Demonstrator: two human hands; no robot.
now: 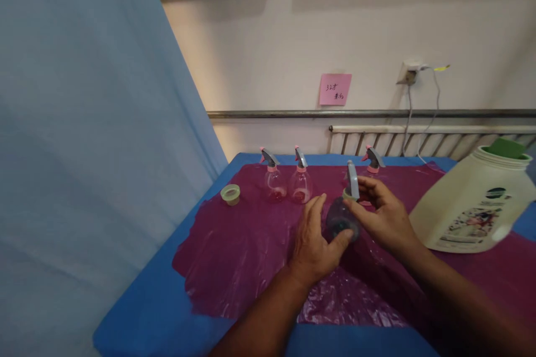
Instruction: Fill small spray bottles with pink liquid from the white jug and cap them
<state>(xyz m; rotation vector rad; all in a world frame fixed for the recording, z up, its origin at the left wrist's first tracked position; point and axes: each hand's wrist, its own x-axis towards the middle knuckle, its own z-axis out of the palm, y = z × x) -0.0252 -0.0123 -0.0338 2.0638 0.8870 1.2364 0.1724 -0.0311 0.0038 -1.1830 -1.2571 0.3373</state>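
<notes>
A dark, see-through spray bottle (pixel 340 215) with a grey trigger head (pixel 354 179) is tilted between my hands. My right hand (pixel 383 215) grips it at the neck, thumb and fingers on either side of the collar. Around the lower body curves my left hand (pixel 313 237), its thumb against the front of the bottle. To the left stand two clear spray bottles (pixel 275 185) with pink-and-grey heads and a little liquid at the bottom. Behind my right hand shows another pink-and-grey spray head (pixel 372 159); its bottle is mostly hidden.
A large cream jug (pixel 464 206) with a green piece (pixel 506 148) in its mouth stands at the right. A small pale green cap (pixel 230 194) sits at the left. Crinkled purple plastic sheet (pixel 238 256) covers the blue table (pixel 154 301). A blue curtain (pixel 96 139) hangs left.
</notes>
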